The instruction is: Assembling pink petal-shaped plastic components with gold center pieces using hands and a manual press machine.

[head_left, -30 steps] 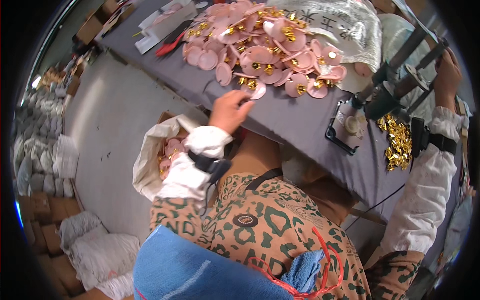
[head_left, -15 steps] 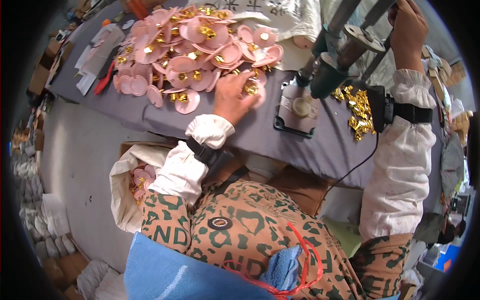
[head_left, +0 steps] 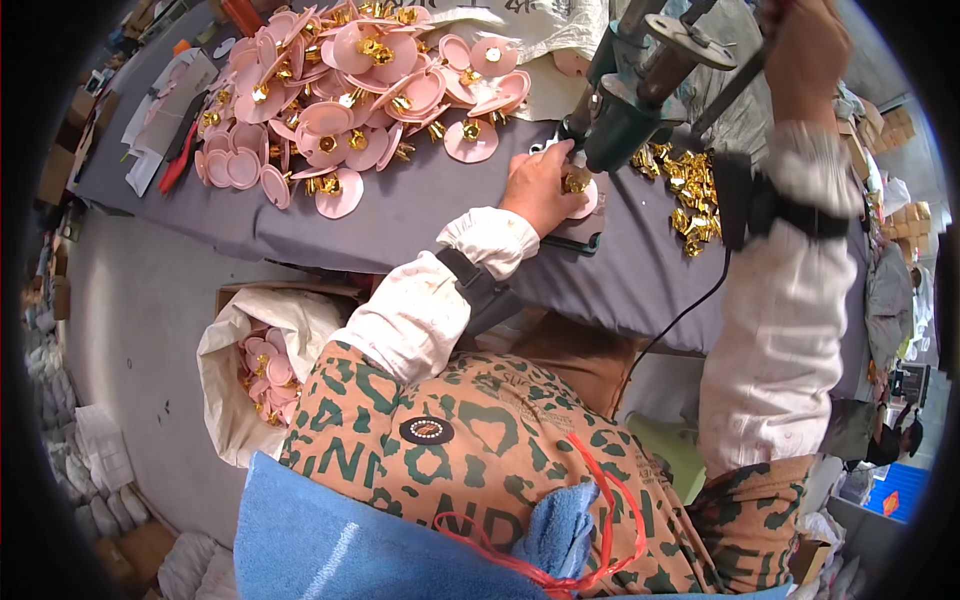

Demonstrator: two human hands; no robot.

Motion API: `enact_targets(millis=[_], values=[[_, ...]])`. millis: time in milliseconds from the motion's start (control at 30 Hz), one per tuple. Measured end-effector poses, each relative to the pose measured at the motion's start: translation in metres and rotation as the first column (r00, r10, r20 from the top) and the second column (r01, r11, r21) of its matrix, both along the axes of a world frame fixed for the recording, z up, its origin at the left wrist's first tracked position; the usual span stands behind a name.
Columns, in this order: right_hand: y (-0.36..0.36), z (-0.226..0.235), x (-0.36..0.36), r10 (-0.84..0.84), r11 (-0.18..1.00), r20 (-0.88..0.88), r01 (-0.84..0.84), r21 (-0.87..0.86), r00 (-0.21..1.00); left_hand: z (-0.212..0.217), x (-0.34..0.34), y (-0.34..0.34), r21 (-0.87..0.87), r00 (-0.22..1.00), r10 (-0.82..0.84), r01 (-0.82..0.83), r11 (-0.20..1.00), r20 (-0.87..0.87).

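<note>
My left hand (head_left: pixel 543 190) is closed on the edge of a pink disc (head_left: pixel 586 204) with a gold metal piece (head_left: pixel 576 181) on top. It holds the disc at the base plate (head_left: pixel 573 243) of a green hand press (head_left: pixel 622 130), below the press column. Raised at the upper right, my right hand (head_left: pixel 808 50) is wrapped around the press lever (head_left: pixel 735 97), slightly blurred by motion. Left of the press lies a big heap of pink discs (head_left: pixel 330 118), many bearing gold pieces. Loose gold clips (head_left: pixel 693 195) are piled right of the press.
Grey cloth (head_left: pixel 400 225) covers the table. Below its front edge, a white sack (head_left: pixel 222 375) contains more pink discs. A red-handled tool (head_left: pixel 180 160) lies left of the heap. A black cable (head_left: pixel 680 318) hangs from my right wrist strap.
My left hand has moved right from the heap's edge to the press base, bringing the disc with it. The right hand stays on the lever, now blurred. The whole view has shifted slightly.
</note>
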State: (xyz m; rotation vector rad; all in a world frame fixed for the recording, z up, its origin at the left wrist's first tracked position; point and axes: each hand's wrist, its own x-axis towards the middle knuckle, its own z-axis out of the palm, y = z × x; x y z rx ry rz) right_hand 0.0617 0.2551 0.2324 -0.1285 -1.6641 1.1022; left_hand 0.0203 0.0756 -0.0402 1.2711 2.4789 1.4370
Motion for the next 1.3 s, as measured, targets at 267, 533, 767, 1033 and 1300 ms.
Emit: enact_targets(millis=[267,533,767,1033,1300], values=[[-0.116,-0.146,0.182,0.298,0.918,0.222,-0.343,0.201,0.928,0.006,0.003,-0.02,0.018,0.999,0.026,-0.027,0.999,0.047],[-0.075,-0.091,0.156,0.343,0.827,0.291,-0.434,0.358,0.893,0.0,-0.001,-0.023,0.042,0.995,0.015,-0.019,0.999,0.1],[0.021,0.009,-0.011,0.374,0.852,-0.053,-0.366,-0.373,0.926,0.001,-0.008,-0.04,0.217,0.968,-0.038,-0.017,0.976,0.247],[0.025,-0.013,-0.031,-0.473,0.682,0.156,0.248,0.688,0.867,0.008,-0.07,-0.116,0.083,0.959,0.169,-0.154,0.985,-0.228],[0.021,-0.004,-0.046,0.285,0.918,-0.037,-0.284,-0.279,0.958,0.018,-0.058,-0.082,-0.043,0.974,0.193,-0.199,0.979,-0.118]])
